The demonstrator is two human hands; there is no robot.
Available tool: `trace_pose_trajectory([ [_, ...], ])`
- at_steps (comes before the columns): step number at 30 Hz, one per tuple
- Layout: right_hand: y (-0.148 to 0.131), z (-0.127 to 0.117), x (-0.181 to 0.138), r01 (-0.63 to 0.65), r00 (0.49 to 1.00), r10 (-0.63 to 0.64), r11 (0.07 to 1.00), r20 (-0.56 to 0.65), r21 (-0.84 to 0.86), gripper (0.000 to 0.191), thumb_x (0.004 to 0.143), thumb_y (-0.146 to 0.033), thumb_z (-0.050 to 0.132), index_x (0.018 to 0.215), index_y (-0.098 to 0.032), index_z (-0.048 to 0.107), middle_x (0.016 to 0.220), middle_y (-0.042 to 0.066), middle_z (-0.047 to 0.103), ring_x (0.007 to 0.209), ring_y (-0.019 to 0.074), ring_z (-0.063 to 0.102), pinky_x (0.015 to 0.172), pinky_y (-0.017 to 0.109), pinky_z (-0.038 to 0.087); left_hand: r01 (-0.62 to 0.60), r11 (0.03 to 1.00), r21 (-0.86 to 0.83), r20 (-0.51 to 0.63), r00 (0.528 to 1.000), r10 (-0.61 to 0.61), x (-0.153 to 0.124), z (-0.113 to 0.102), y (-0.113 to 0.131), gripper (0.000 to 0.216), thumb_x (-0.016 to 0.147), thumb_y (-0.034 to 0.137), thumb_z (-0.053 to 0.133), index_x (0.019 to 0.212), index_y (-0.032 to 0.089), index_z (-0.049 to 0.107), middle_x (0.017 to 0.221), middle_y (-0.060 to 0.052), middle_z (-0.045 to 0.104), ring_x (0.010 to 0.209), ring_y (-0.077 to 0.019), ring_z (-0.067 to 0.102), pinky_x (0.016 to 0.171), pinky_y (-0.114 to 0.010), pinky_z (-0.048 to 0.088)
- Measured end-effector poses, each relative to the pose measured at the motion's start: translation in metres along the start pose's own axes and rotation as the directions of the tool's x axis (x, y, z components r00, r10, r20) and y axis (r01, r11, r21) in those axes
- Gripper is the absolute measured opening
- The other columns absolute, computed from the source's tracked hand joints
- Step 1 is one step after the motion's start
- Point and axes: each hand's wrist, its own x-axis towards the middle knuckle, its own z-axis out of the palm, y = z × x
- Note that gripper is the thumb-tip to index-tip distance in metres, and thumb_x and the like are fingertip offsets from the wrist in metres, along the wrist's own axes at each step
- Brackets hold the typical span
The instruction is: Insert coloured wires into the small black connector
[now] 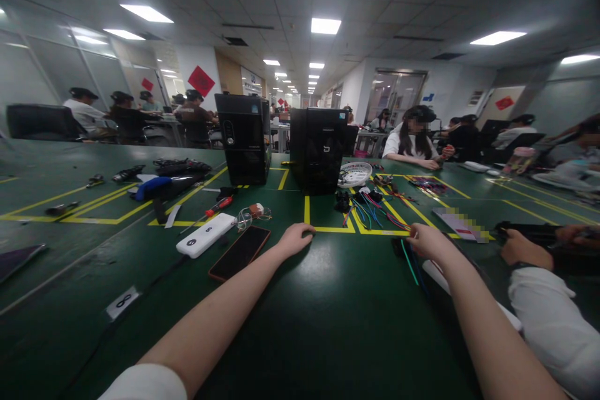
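Two computer towers (321, 153), one phone (241, 254), one basket (355, 175)

Green table (323, 319), yellow tape lines (328, 230); two black computer towers (321, 153), phone (241, 252), white basket (355, 174), coloured wires (368, 211)

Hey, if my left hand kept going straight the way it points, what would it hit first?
Probably the black cable bundle beside the right-hand tower; your left hand points roughly that way, though depth is unclear.
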Motion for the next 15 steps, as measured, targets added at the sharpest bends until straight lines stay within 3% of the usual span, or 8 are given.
trace_pose_trajectory([
  [6,-0.0027,0.0035,0.0033,0.093,0.983,-0.123,0.974,-0.138,-0.205,0.009,0.076,-0.015,0.051,0.075,-0.015,0.059,0.079,0.009,0.065,0.076,0.018,0.06,0.057,0.023,0.038,-0.007,1.0,-0.012,0.008,1.0,0.007,-0.0009,-0.0016,0.0024,0.028,0.082,0.024,0.048,0.106,0.021,0.063,0.115,-0.003,0.061,0.11,-0.02,0.052,0.098,-0.033,0.04],
  [15,-0.0058,0.0053,0.0003,0.04,0.999,-0.04,0.998,0.005,-0.048,0.011,0.073,-0.01,0.05,0.079,-0.013,0.059,0.077,0.008,0.064,0.052,0.0115,0.058,0.046,0.019,0.039,-0.069,0.997,0.034,-0.029,0.997,0.07,0.0028,0.0047,-0.0061,0.027,0.081,0.024,0.049,0.103,0.019,0.064,0.111,-0.004,0.063,0.106,-0.0195,0.054,0.097,-0.032,0.039],
])
